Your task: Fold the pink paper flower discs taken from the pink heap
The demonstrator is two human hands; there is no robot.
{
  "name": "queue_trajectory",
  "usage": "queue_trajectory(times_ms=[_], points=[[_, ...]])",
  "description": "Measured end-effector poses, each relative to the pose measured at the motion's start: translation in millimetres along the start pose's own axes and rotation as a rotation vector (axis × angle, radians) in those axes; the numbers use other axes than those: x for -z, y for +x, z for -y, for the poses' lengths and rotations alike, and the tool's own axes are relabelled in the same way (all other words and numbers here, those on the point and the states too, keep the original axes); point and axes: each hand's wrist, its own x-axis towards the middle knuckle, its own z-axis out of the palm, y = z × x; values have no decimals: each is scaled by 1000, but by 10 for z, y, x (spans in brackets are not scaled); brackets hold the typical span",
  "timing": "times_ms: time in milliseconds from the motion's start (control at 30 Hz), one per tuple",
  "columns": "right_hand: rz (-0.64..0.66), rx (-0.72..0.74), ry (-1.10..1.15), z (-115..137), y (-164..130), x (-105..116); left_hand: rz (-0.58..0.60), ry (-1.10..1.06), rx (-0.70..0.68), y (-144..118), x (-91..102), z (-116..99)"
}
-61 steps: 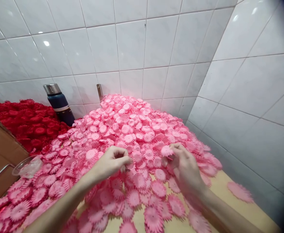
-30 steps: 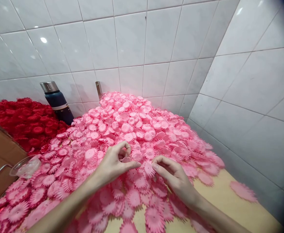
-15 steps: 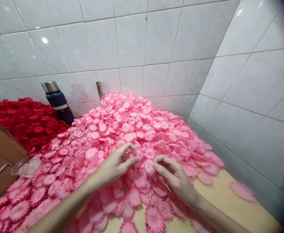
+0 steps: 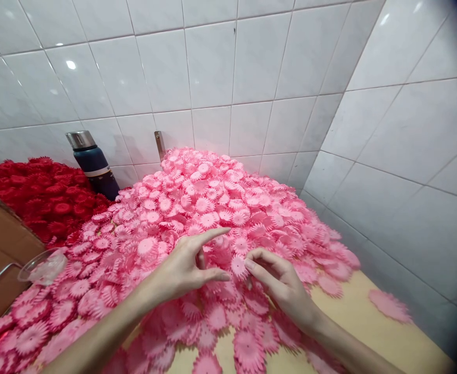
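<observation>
At far left of the frame a cardboard box [image 4: 0, 244] stands beside a heap of red flower pieces [image 4: 44, 195], with a clear plastic cup [image 4: 43, 266] at its foot. A dark blue flask [image 4: 93, 165] stands upright against the tiled wall, upper left of centre.

The pink flower pieces [image 4: 212, 208] fill mid-frame in a large mound on the worktop [image 4: 353, 317].

The left hand [image 4: 185, 267], at lower centre, rests on the mound with its grip open: forefinger stretched out, thumb spread, nothing held.

Just to its right, the right hand [image 4: 281, 283] pinches a single pink flower piece [image 4: 239, 266] between thumb and forefinger, grip closed on it.

Judgement: the step in hand appears to be picking single pieces out of the mound. A further move would call for a light pinch that lifts one piece alone.

A stray pink piece [image 4: 390, 306] lies apart at lower right.
</observation>
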Motion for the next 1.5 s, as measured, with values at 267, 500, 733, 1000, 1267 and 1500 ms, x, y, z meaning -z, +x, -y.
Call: queue_trajectory(times_ms=[267,500,733,1000,1267,1500], points=[[34,-10,20,3,-13,-24,-111,146,-102,40,-52,41],[57,7,-27,24,-23,-31,-76,80,-151,15,-108,-68],[128,5,-9,38,-19,-53,131,-121,-87,22,-179,-81],[140,-14,26,52,-16,-36,318,-387,42,9,-93,-102],[163,-34,101,48,-8,-41,383,-500,70,12,-78,-40],[139,-74,182,15,10,-36,382,-367,25,27,-26,-29]])
